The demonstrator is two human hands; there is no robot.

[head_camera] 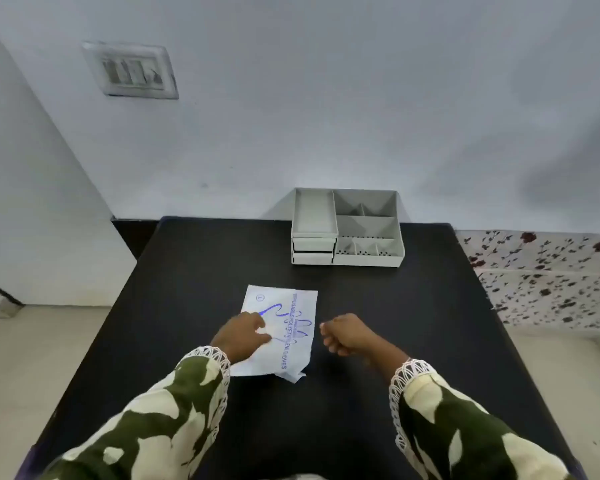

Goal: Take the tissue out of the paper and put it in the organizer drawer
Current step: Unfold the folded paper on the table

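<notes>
A white paper packet (284,308) with blue print lies flat near the middle of the black table (413,306). A little white tissue sticks out at its near right corner (296,375). My left hand (242,336) rests on the packet's left half with fingers spread on the paper. Just right of the packet, my right hand (349,334) hovers with fingers curled and nothing in them. The grey organizer (347,228) stands at the far edge, its two small drawers (313,251) on the left front both pushed in.
The organizer's top has several open compartments. A wall rises directly behind the table, with a switch plate (132,70) high on the left. A floral cloth (548,275) lies beside the table's right edge. Pale floor shows on both sides.
</notes>
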